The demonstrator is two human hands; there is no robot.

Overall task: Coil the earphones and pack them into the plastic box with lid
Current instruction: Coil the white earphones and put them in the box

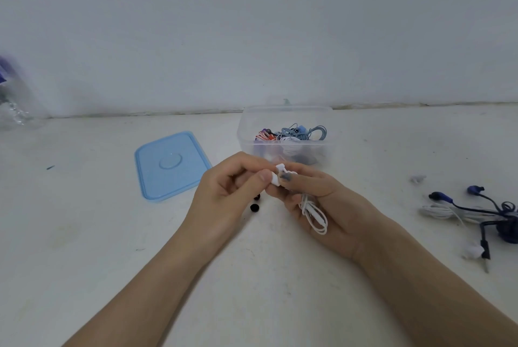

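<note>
- The left hand (224, 189) and the right hand (316, 200) meet over the middle of the table (84, 248), both pinching a pair of white earphones (280, 174) at the fingertips.
- The white cable (314, 214) lies looped across the right palm, hanging toward 5 o'clock.
- The clear plastic box (284, 133) stands at 12 o'clock from the hands, open, with coiled earphones of several colours inside.
- The blue lid (171, 164) lies flat at 10 o'clock, apart from the box.
- Two small black ear tips (255, 206) sit just beneath the left hand.
- At 3 o'clock, well apart, lies a tangle of dark blue earphones (476, 206) and white ones.
</note>
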